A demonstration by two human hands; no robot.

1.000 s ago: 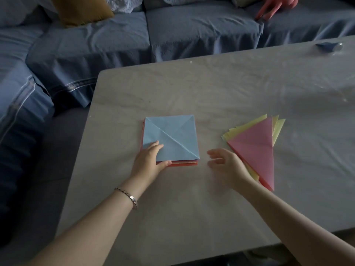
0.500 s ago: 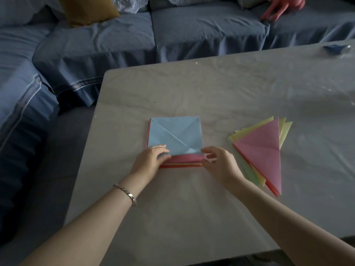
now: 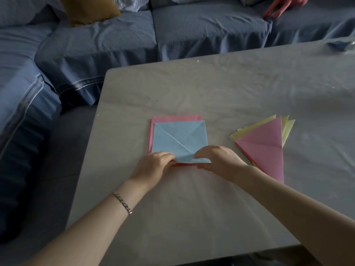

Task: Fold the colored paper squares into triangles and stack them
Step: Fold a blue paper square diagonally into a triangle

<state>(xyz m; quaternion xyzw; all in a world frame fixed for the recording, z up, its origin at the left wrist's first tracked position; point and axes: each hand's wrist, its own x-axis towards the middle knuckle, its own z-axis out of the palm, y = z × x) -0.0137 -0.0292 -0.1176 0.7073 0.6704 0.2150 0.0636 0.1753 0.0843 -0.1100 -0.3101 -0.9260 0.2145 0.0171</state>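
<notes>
2 hands work the near edge of a blue paper square (image 3: 178, 140) on a pale table (image 3: 211, 89). The left hand (image 3: 153, 166) pinches its 7 o'clock corner with curled fingers, and the right hand (image 3: 221, 162) pinches the edge near 5 o'clock. The sheet lies atop a pile of pink squares (image 3: 176, 118). At 3 o'clock, apart from it, rests a stack of folded triangles (image 3: 265, 150), pink over yellow. A blue sofa (image 3: 192, 31) stands at 12 o'clock.
</notes>
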